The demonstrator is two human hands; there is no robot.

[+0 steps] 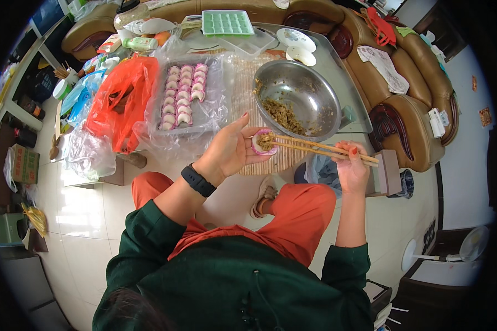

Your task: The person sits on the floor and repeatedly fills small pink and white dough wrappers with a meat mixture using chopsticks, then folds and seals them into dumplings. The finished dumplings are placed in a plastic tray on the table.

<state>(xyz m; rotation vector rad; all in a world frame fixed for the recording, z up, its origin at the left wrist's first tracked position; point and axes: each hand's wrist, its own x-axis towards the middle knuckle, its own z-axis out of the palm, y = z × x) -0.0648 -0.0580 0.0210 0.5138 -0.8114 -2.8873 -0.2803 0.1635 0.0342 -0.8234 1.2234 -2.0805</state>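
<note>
On the fingers of my left hand [233,144] lies a round dumpling wrapper [258,148], white with a pink rim, with brown minced filling on it. My right hand [352,168] grips a pair of wooden chopsticks [315,146], whose tips touch the filling. Just beyond, a large steel bowl [321,91] holds more of the brown filling, mostly along its near and left sides. Left of my left hand is a plastic-lined tray [209,107] with several pink-and-white dumplings [183,99] set in three columns.
A red plastic bag [128,105] and a clear bag [91,151] crowd the table's left side. At the far side stand a green-and-white compartment tray [226,23] and two white bowls [296,39]. A brown leather sofa [408,127] curves round the right.
</note>
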